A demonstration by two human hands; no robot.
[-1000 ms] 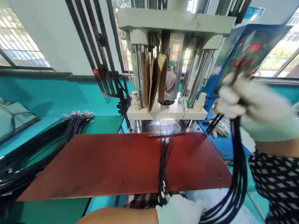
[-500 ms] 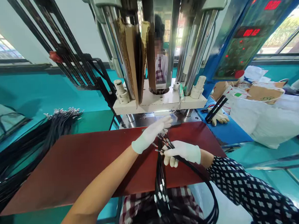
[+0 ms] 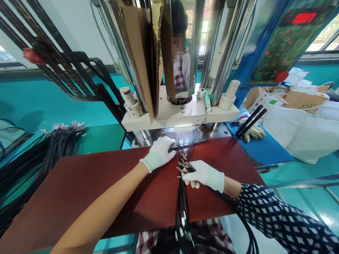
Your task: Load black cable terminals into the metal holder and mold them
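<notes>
Red bench (image 3: 91, 189) under press (image 3: 180, 111). Left hand (image 3: 158, 153) closed on wire end at die; right hand (image 3: 203, 174) gripping wires (image 3: 183, 200). Most still unloaded.

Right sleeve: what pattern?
Dark right sleeve with small white diamond checks, clearest in the head view.
</notes>
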